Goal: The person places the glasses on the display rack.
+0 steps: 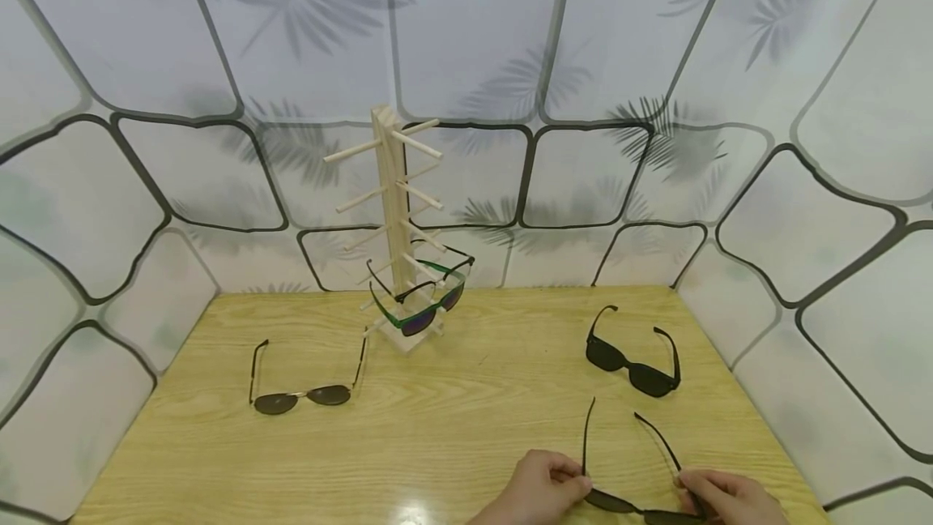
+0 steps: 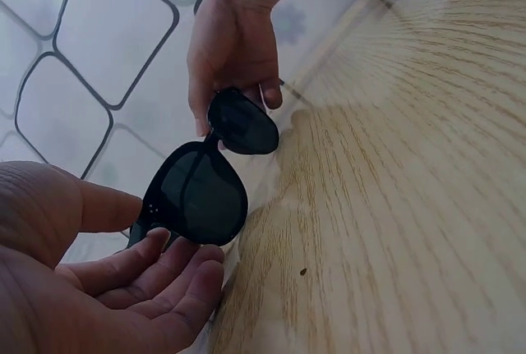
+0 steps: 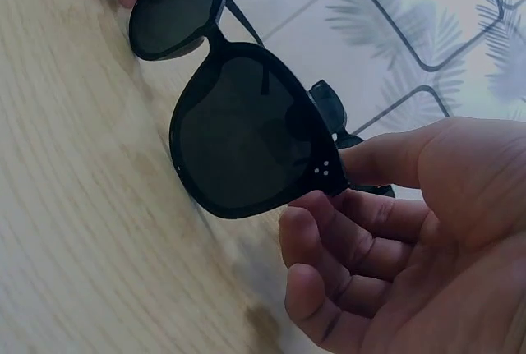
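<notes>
Black sunglasses (image 1: 611, 501) with dark lenses are held at the table's front right, their temples unfolded and pointing away from me. My left hand (image 1: 538, 492) pinches the left hinge corner between thumb and fingers. At the opposite corner my right hand (image 1: 732, 499) grips the frame the same way. Up close in the right wrist view, the sunglasses (image 3: 246, 132) show small silver dots beside the hinge, next to my right thumb. The left wrist view shows both lenses of the sunglasses (image 2: 201, 194) tilted over the table, one hand at each end.
Another black pair of sunglasses (image 1: 632, 367) lies just behind, temples unfolded. Thin-framed aviator sunglasses (image 1: 328, 395) lie at left. A wooden display rack (image 1: 394, 209) with several pegs stands centre-back, bearing green-framed sunglasses (image 1: 419, 322) and dark-framed eyeglasses (image 1: 418, 290). Patterned walls (image 1: 466, 177) enclose the wooden table (image 1: 437, 428).
</notes>
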A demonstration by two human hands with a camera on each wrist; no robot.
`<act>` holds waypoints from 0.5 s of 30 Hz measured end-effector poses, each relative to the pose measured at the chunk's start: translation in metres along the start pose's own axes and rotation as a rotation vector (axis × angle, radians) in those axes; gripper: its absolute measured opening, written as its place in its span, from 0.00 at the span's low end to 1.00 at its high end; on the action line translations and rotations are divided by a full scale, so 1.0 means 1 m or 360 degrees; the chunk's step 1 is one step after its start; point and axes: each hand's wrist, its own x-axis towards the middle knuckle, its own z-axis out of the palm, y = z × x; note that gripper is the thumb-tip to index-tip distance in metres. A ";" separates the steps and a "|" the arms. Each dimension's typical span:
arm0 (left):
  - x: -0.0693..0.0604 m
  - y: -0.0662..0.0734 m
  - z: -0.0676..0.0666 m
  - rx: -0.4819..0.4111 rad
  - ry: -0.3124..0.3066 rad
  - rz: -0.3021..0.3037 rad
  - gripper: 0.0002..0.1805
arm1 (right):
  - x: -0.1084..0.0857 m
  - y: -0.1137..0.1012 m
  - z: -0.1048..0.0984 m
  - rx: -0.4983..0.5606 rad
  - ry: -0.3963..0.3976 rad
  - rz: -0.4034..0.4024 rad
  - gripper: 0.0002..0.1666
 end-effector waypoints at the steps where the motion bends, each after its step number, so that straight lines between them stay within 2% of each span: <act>1: -0.001 0.000 0.000 -0.0008 0.0002 0.0005 0.09 | 0.000 0.000 -0.001 -0.0007 -0.0036 -0.0018 0.30; 6: -0.005 0.001 -0.003 -0.0040 0.0018 0.0019 0.08 | 0.000 -0.004 -0.007 0.0035 -0.0172 -0.0081 0.35; 10: -0.007 0.003 -0.007 -0.0070 0.0031 0.0013 0.07 | 0.001 -0.009 -0.006 0.0148 -0.0178 -0.0080 0.36; 15: -0.011 0.007 -0.012 -0.0126 0.0016 -0.0016 0.07 | 0.002 -0.015 -0.009 0.0180 -0.0232 -0.0159 0.34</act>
